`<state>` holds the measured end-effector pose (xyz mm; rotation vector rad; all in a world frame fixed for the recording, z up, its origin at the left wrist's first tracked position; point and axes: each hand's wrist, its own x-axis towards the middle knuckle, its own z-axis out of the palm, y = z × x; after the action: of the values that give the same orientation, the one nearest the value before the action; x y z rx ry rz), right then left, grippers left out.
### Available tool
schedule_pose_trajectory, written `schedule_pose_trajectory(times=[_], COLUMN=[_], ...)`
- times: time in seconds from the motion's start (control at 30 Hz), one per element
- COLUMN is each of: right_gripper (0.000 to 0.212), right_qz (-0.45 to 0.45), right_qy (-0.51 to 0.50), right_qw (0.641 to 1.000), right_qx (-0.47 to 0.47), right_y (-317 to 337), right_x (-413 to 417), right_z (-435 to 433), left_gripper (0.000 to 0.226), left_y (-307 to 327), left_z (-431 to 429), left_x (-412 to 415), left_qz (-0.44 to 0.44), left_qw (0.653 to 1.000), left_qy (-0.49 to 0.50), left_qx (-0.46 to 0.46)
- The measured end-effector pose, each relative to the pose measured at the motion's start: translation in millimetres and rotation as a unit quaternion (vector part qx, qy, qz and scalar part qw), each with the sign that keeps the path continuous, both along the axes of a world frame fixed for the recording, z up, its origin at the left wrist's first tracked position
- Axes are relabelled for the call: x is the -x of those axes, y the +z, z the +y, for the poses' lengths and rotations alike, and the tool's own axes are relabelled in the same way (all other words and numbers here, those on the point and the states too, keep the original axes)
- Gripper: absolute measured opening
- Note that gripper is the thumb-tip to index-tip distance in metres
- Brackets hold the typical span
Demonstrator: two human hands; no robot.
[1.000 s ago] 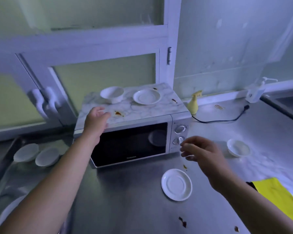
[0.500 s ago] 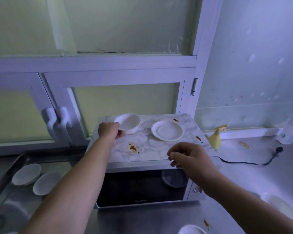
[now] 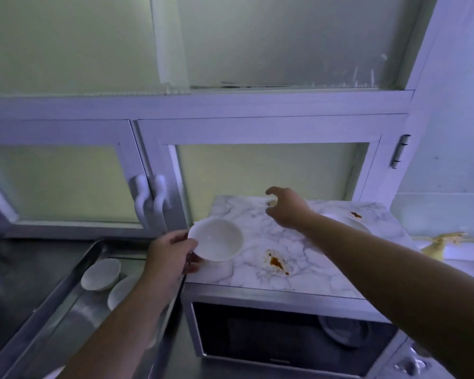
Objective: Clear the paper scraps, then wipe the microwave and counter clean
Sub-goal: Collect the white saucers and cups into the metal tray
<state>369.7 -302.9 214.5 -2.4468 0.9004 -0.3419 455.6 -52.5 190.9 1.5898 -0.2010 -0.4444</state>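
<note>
Plainly, little of the task has been finished. A white bowl is held at its near rim by the left hand, thumb on top and fingers curled beneath, at the left front corner of the microwave. The right hand is stretched toward the back of the microwave top, its fingers curled as if to pinch a small pale scrap; whether the scrap is already gripped cannot be told, since the spot is blurred. No cloth is seen in either hand, so the wiping is judged not yet begun.

A marbled, smooth-looking sheet covers the microwave top, and on it an orange-brown sauce stain is spread near the front, with a smaller dark spot at the back right beside a shallow white plate partly hidden by the right forearm. The microwave door is dark and glossy, with a round turntable dimly seen behind it. To the left, two more white bowls lie tilted in a metal tray of dull, brushed steel. A yellow spray bottle stands on the table at the right. What remains, by this judgement, is clearing the dishes and scraps, then wiping the stains.
</note>
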Motion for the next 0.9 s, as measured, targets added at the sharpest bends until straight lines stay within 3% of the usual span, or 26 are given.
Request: schedule_pose_trajectory(times=[0.07, 0.13, 0.33, 0.47, 0.67, 0.9], right_gripper=[0.058, 0.056, 0.016, 0.009, 0.01, 0.008], right_qz=[0.089, 0.118, 0.041, 0.013, -0.169, -0.361], right_qy=[0.007, -0.019, -0.136, -0.135, -0.113, -0.174], right_qw=[0.995, 0.992, 0.987, 0.987, 0.979, 0.905], right_qx=[0.055, 0.044, 0.072, 0.087, -0.01, -0.146], right_y=[-9.6, -18.8, -38.3, -44.0, -2.9, 16.7], right_x=[-24.4, -39.8, -56.9, -50.8, 15.3, 198.3], right_z=[-9.7, -17.6, -30.4, -27.3, -0.5, 104.0], left_gripper=[0.016, 0.016, 0.018, 0.018, 0.018, 0.016], left_y=[-3.2, -6.2, -14.9, -16.5, -6.0, -1.9], left_z=[5.9, 10.3, 13.7, 8.1, -19.0, -96.2], left_x=[0.3, -0.6, -6.3, -5.1, -0.7, -6.9], left_qz=[0.003, 0.013, 0.021, 0.029, 0.042, 0.065], left_qw=[1.0, 1.0, 0.999, 0.999, 0.996, 0.991], left_qy=[-0.008, -0.016, -0.024, -0.028, -0.077, -0.113], left_qx=[0.005, 0.013, 0.02, 0.011, 0.0, -0.018])
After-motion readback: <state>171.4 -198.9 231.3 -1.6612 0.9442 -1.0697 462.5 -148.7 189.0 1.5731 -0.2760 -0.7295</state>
